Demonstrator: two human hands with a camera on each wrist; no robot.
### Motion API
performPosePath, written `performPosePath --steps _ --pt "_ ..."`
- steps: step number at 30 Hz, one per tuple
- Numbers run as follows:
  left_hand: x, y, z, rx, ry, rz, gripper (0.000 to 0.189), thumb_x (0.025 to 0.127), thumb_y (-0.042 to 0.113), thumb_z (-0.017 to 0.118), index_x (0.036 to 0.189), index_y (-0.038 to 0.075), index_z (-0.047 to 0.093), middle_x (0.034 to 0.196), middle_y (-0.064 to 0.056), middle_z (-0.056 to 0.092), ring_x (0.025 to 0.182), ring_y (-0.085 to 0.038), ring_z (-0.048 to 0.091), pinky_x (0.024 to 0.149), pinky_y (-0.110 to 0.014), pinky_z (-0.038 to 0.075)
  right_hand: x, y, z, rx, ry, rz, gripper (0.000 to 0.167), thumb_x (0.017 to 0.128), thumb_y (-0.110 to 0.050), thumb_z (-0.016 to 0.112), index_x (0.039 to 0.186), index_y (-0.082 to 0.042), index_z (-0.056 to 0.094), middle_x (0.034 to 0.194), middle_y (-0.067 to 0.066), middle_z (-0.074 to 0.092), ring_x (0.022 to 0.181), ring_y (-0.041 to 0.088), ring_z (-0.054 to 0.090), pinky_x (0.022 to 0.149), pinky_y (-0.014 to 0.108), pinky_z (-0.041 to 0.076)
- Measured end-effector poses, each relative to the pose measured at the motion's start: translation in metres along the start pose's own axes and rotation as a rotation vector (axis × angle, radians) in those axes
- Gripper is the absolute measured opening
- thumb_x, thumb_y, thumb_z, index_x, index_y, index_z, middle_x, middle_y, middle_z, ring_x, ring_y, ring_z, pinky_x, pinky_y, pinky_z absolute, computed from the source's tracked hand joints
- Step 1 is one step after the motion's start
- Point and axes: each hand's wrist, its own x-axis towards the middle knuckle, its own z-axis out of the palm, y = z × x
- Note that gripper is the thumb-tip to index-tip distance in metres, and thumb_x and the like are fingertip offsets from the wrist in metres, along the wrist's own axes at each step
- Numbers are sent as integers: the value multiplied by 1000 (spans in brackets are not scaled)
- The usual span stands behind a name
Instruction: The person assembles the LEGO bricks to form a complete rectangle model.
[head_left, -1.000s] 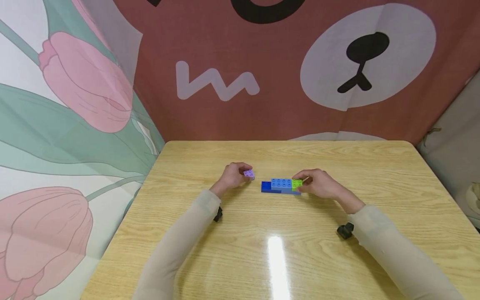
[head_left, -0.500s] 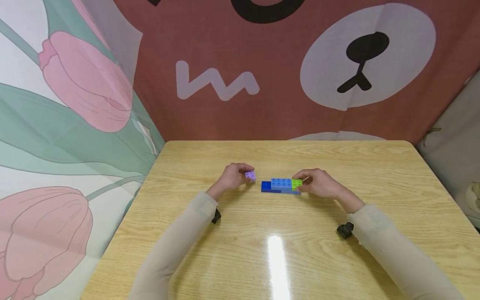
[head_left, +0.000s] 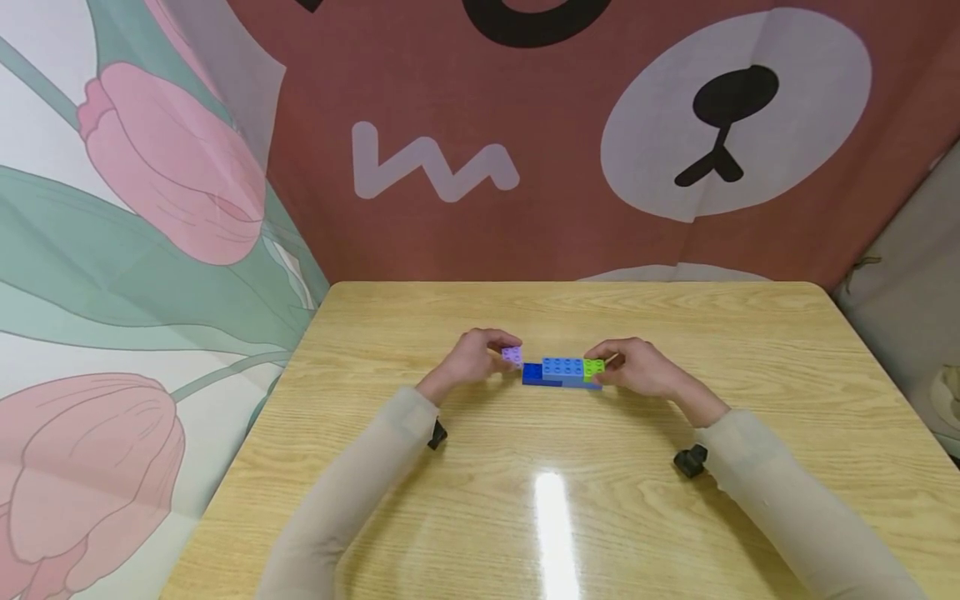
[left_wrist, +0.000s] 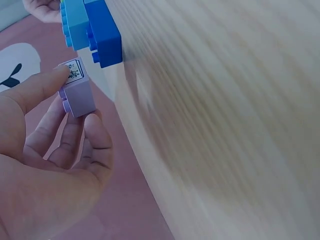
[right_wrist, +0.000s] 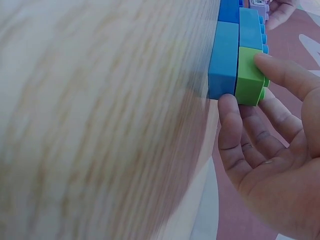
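My left hand [head_left: 471, 357] pinches a small purple building brick [head_left: 512, 355], studs up in the head view, with a printed label on one side in the left wrist view. It hovers just left of a low row of joined bricks. That row has a dark blue brick [head_left: 532, 372] at its left end and a lighter blue brick [right_wrist: 222, 60] beneath on the right. On top sit another light blue brick [head_left: 562, 367] and a lime green brick [right_wrist: 249, 77]. Thumb and fingers of my right hand [head_left: 637, 365] grip the green brick; one fingertip meets the lower brick's end.
The bricks stand on a wood-grain table [head_left: 465, 483], whose far edge meets a red printed cloth [head_left: 555, 225]. Flowered fabric [head_left: 172, 333] hangs along the left. Black wrist cameras [head_left: 691, 461] hang under the sleeves.
My left hand has moved right with the purple brick, bringing it close to the dark blue end of the row. The right hand and the joined bricks stay where they were.
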Motion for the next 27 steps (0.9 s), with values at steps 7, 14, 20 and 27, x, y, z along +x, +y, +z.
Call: performPosePath --steps 7,14,20,27 --pt "1 5 4 3 -39 1 41 88 15 78 128 17 68 120 3 70 109 -16 63 93 -33 54 0 1 0 -9 2 -4 36 92 -19 74 126 -12 67 123 13 67 98 22 65 71 30 54" --pt "4 11 10 8 -56 23 39 88 15 78 126 18 70 120 4 71 110 -15 63 96 -35 53 1 3 0 -28 11 -6 36 91 -22 74 125 -13 68 123 13 67 98 22 65 72 30 54" --pt "7 12 15 38 -72 56 38 88 12 77 125 16 71 121 2 71 110 -15 64 95 -30 53 2 3 0 -27 13 0 36 91 -22 75 124 -13 68 123 13 68 97 21 65 72 30 53" --pt "9 11 18 46 -78 70 38 87 13 78 124 16 71 120 1 72 109 -15 65 93 -28 54 2 3 0 -25 11 -5 36 91 -22 75 124 -13 68 123 13 68 97 21 65 72 30 53"
